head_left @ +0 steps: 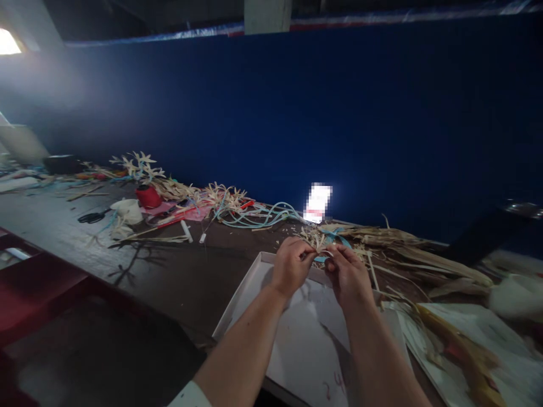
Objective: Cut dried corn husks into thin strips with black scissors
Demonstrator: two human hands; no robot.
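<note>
My left hand (291, 265) and my right hand (348, 274) meet above the far edge of a shallow white tray (241, 297). Both have their fingers pinched on a small bundle of dried straw strips (317, 242) held between them. Thin straw ends fan out above my fingertips. Part of the bundle is hidden behind my fingers. Just beyond my hands lie a pale blue strip (335, 234) and more loose straw.
Long dried husks (407, 249) lie to the right on the dark table (169, 271). Farther left are straw flowers (139, 165), a red spool (148, 195), a white cup (128, 210), black scissors (91, 216) and coiled light blue cord (258, 216). A blue wall stands behind.
</note>
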